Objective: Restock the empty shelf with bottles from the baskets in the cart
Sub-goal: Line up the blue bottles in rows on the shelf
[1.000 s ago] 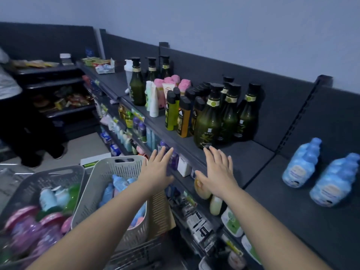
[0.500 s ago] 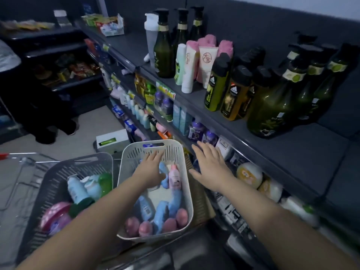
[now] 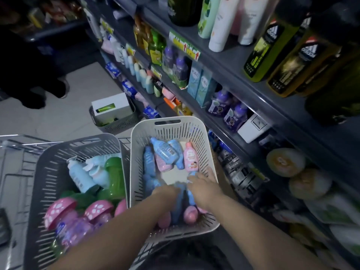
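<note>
Both hands are inside the white basket (image 3: 134, 152) in the cart (image 3: 11, 145), over blue bottles (image 3: 165, 151) and a pink bottle (image 3: 191, 157) lying flat. The right hand (image 3: 202, 186) spreads relaxed fingers across the bottles. The left hand (image 3: 165, 191) is blurred, so its grip cannot be told.

Two bare arms show, running from the hands back to the lower edge of the view. The left hand (image 3: 168, 191) and the right hand (image 3: 204, 187) are uncovered, as are both wrists. The left forearm (image 3: 116, 230) and the right forearm (image 3: 253, 221) are bare along all the length seen. Blur smears the left hand, so its fingers cannot be told apart. Between the arms, at the bottom edge, lies a dark mass (image 3: 185, 256); whether it is clothing or hair cannot be told.
</note>
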### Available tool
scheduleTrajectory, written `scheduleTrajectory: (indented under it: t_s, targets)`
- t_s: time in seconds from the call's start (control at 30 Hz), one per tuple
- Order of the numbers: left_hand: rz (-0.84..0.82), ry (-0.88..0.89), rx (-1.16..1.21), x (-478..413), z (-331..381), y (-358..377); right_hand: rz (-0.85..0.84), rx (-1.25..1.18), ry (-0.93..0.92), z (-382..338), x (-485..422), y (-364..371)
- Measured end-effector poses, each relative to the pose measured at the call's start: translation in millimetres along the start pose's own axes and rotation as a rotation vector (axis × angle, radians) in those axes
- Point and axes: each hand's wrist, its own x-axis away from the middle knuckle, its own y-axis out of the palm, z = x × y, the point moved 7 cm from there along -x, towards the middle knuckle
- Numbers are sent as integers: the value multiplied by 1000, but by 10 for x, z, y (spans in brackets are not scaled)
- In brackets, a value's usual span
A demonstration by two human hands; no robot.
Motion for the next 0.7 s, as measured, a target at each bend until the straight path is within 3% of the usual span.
scheduleTrajectory:
  t_s: [0.1,0.17,0.27,0.43,0.57,0.7]
  targets:
    - [-89,39,-42,-58,2,341,-162,82,-36,-69,-106,417]
    - [-68,78,-62,-71,19,486,-217,8,-23,-73,-148,609]
    - [-58,125,-145,-33,144,591,-213,21,-69,-74,-200,740]
    - [-109,20,-266,-102,128,649,-234,31,-56,-20,-325,808]
    - [-44,18,-245,-184,148,729,-151,-72,6,39,-377,660]
    - [41,5,-101,-190,128,667,73,-290,107,135,-438,414]
